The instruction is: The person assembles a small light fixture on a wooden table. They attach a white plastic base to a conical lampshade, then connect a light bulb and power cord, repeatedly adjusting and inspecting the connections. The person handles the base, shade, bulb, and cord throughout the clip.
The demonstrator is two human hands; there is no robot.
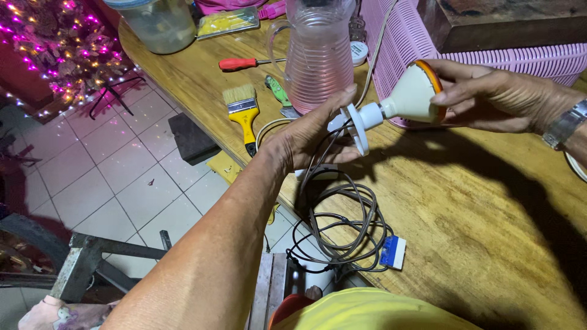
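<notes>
Lamp bulb [411,98], long axis level, between hands: right hand [489,98] clasping wide end, left hand [312,137] gripping socket [361,119]; cable [342,214] coiled on bench [477,214].

A silver metal link-band wristwatch [565,125] is worn behind the right hand's [489,98] fingers; a yellow fabric garment [373,311] is worn.

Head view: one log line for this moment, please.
left hand: holds white lamp socket | right hand: grips cone-shaped bulb | coiled cable: on wooden table | yellow paintbrush: untouched
</notes>
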